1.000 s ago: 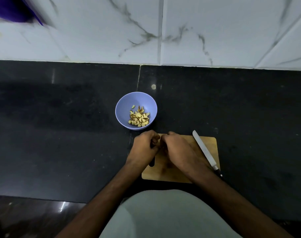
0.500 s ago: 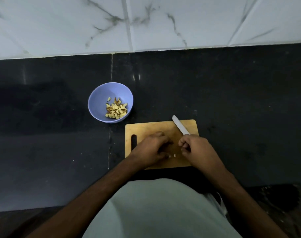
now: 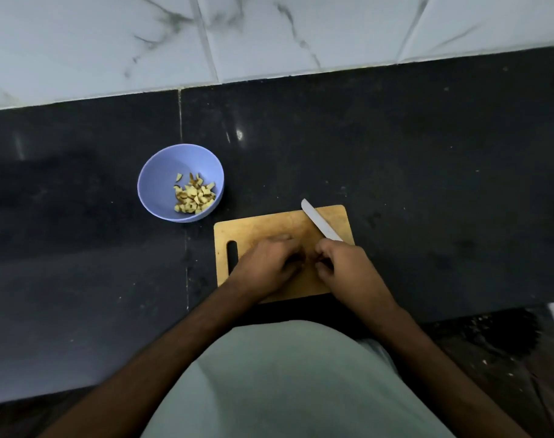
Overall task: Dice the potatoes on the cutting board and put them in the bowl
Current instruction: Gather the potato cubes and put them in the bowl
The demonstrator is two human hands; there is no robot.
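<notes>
Nearest the camera, the person's pale shirt (image 3: 288, 380) fills the lower centre, with both forearms reaching forward onto the wooden cutting board (image 3: 256, 227).

The left hand (image 3: 269, 263) lies on the middle of the board, palm down, fingers curled over something small and dark at its fingertips. What it holds cannot be told; the piece is mostly hidden.

The right hand (image 3: 345, 267) lies just beside the left, fingers curled toward the same spot. Whether it grips the knife handle or pinches the hidden piece cannot be told.

The knife (image 3: 319, 220) emerges from behind the right hand. Its blade runs diagonally across the board's far right corner, and the tip passes slightly beyond the far edge.

The board rests on a black countertop (image 3: 427, 184). A slot handle shows at its left end.

Farther left, apart from the board, stands a lavender bowl (image 3: 162, 184) containing diced potato pieces (image 3: 193, 194).

A white marbled tile wall (image 3: 269, 33) borders the counter's far edge.
</notes>
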